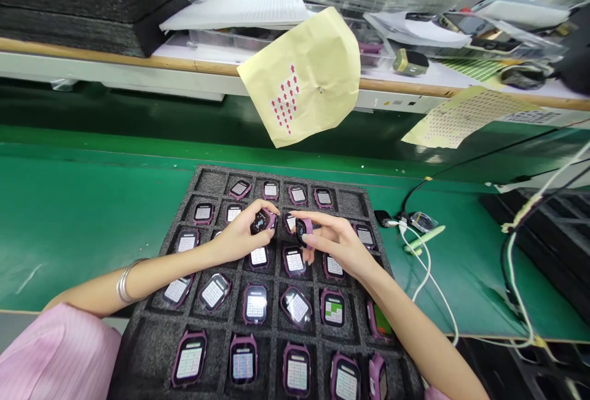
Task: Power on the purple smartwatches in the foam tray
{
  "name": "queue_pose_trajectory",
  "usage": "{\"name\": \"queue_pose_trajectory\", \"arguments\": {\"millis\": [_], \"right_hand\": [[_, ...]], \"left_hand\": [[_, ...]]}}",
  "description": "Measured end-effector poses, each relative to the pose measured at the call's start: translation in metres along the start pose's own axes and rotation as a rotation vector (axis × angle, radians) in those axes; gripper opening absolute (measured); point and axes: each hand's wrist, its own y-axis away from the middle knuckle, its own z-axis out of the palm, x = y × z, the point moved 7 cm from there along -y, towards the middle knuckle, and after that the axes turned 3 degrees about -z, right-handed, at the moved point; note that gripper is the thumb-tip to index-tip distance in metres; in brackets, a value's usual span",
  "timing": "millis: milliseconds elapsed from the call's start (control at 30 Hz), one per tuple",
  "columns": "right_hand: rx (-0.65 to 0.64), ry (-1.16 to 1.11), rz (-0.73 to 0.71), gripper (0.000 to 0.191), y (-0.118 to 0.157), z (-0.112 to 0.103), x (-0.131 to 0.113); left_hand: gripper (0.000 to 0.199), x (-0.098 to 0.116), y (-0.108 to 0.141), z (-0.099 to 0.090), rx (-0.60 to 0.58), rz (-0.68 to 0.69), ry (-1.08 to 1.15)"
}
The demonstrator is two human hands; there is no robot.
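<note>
Green counter (83, 215) carries a foam tray (152, 351); above it, left hand (239, 237) and right hand (338, 243) each grip a small watch.

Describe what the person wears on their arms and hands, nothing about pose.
Both hands are bare, with no gloves. The left hand has a stack of thin silver bangles at the wrist, and a pale pink, finely striped sleeve covers the upper arm. The right hand shows no rings or watch; its forearm is bare, with only a sliver of pink fabric at the bottom edge.
</note>
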Motion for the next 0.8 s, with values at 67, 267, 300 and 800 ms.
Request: {"name": "queue_pose_trajectory", "arguments": {"millis": [67, 267, 300, 800], "right_hand": [[0.01, -0.003, -0.01, 0.044, 0.0, -0.0002, -0.0017], [0.027, -0.007, -0.008, 0.041, 0.0004, -0.0002, -0.0045], [0.023, -0.004, -0.009, 0.041, 0.0004, -0.0002, -0.0041], [0.015, 0.029, 0.007, 0.044, -0.001, -0.0005, 0.0006]], "left_hand": [[0.03, -0.0005, -0.0003, -0.0001, -0.002, -0.005, 0.021], [0.024, 0.0045, 0.0, -0.0005, -0.013, 0.011, 0.002], [0.024, 0.0046, 0.0001, -0.0004, -0.015, 0.01, -0.003], [0.027, 0.0017, -0.0005, -0.0009, -0.011, 0.024, -0.032]]}}
